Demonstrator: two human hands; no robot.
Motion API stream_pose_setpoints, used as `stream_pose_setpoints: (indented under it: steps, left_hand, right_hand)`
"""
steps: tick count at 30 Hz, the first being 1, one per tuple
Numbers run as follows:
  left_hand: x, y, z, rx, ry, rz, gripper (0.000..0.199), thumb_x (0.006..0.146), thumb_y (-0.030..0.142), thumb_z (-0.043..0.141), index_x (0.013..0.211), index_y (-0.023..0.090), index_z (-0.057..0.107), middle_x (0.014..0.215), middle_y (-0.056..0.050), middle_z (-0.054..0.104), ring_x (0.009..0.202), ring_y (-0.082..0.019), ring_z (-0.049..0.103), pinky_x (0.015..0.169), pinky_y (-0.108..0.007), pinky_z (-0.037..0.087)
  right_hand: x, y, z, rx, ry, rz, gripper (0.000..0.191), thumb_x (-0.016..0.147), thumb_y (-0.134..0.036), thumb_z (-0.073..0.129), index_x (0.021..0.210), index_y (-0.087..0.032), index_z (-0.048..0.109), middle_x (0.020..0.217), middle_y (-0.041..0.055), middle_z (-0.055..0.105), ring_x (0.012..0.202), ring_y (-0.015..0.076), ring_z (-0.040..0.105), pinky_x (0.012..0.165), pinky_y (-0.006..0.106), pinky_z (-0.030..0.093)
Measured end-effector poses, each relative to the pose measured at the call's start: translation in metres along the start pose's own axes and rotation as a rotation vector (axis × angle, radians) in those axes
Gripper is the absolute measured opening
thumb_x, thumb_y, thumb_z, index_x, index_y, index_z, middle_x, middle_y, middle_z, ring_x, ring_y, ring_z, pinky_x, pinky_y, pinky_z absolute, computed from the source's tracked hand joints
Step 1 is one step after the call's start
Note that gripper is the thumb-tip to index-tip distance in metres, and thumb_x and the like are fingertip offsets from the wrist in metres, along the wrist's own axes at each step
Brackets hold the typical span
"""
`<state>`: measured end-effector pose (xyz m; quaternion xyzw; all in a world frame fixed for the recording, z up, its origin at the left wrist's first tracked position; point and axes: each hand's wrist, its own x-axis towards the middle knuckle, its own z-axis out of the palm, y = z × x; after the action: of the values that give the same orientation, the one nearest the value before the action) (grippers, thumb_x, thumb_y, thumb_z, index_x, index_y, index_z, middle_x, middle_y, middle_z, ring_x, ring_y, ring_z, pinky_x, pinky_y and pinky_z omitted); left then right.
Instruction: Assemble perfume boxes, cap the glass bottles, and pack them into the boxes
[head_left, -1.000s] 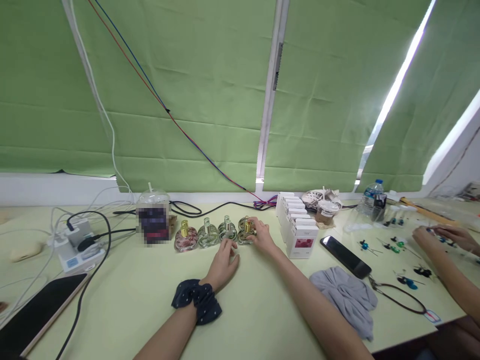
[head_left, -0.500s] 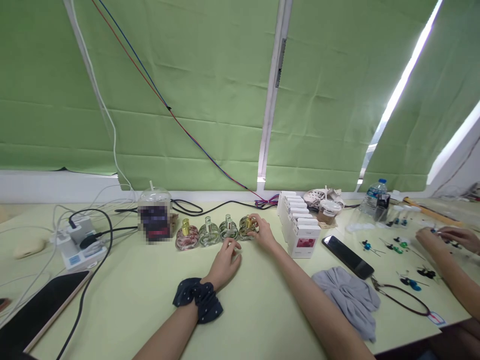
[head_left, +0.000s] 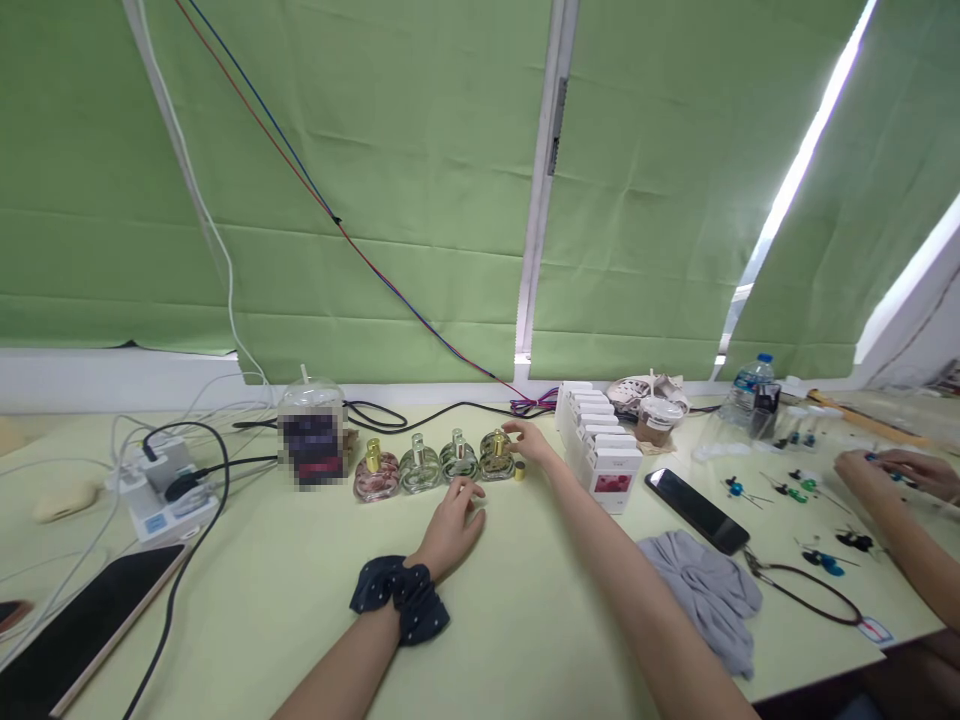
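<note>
Already, four glass bottles [head_left: 420,472] stand lined up, with the loosely curled left hand [head_left: 452,522] and half-spread right hand [head_left: 531,443] nearby.

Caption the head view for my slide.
Right hand by the rightmost of four glass bottles, left hand in front, white boxes to the right.

Left hand [head_left: 451,527] — dotted navy wrist scrunchie [head_left: 411,598]

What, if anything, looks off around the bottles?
A small gold piece, possibly a cap, stands loose beside the rightmost bottle. It looks odd because the other three bottles show no loose piece beside them. I see no spill.
</note>
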<state>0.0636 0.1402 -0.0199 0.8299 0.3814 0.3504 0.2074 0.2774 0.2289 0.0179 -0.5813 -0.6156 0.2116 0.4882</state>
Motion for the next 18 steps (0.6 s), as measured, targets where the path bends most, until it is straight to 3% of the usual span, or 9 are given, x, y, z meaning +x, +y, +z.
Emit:
stream_pose_setpoints:
  steps: [5,10,14,18]
  left_hand:
    - [-0.001,0.000,0.000,-0.002,0.001,0.004,0.017,0.080,0.014,0.047,0.095,0.020,0.052,0.106,-0.006,0.050,0.079,-0.016,0.057,0.077,-0.033,0.049]
    - [-0.001,0.002,-0.002,-0.017,-0.002,0.006,0.015,0.080,0.016,0.048,0.093,0.020,0.055,0.104,-0.005,0.052,0.079,-0.016,0.057,0.078,-0.033,0.049]
    - [0.000,0.002,-0.001,-0.021,-0.004,0.006,0.015,0.081,0.017,0.048,0.094,0.020,0.055,0.103,-0.006,0.053,0.079,-0.017,0.057,0.078,-0.035,0.049]
    - [0.001,-0.003,0.002,-0.031,0.022,-0.015,0.031,0.082,0.020,0.050,0.113,0.020,0.048,0.103,-0.006,0.054,0.080,-0.017,0.056,0.079,-0.037,0.049]
  right_hand:
    - [0.003,0.000,0.004,-0.068,0.011,0.050,0.017,0.066,-0.013,0.069,0.078,-0.026,0.068,0.066,-0.0004,0.067,0.066,0.0183,0.062,0.063,0.030,0.046]
    - [-0.001,0.005,0.002,-0.159,0.069,0.168,0.020,0.063,-0.006,0.069,0.074,-0.022,0.063,0.073,-0.0010,0.068,0.067,0.0178,0.062,0.072,0.034,0.044]
    - [-0.011,0.002,-0.007,-0.223,0.171,0.219,0.020,0.068,-0.004,0.063,0.079,-0.020,0.061,0.086,0.0046,0.069,0.084,0.0246,0.063,0.082,0.043,0.040]
    - [-0.032,-0.012,-0.023,-0.233,0.273,0.146,0.023,0.075,-0.008,0.056,0.094,-0.020,0.059,0.105,0.0127,0.066,0.101,0.0288,0.057,0.085,0.042,0.039]
